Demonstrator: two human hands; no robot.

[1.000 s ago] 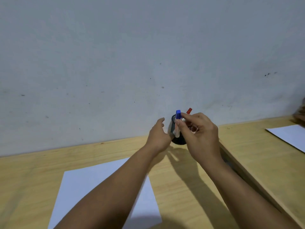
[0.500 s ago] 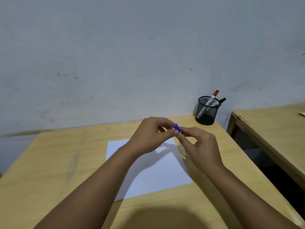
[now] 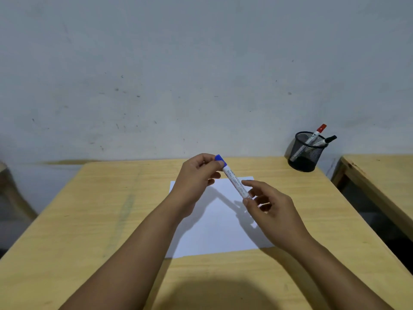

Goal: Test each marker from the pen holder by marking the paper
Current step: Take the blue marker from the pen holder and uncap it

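At mid-frame the left hand [image 3: 196, 177] pinches the blue cap [image 3: 220, 159] while the right hand [image 3: 267, 205] fingers grip the marker [image 3: 237, 182] barrel's low end — held above the paper [image 3: 214, 231], likely for uncapping. Two markers wait in the pen holder [image 3: 305, 152], upper right.

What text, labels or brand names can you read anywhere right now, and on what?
Blue-capped marker held by both hands: rows of small print on the white barrel, too blurred to read.
Red-capped marker in the pen holder: dark lettering, too small to read.
Paper: blank.
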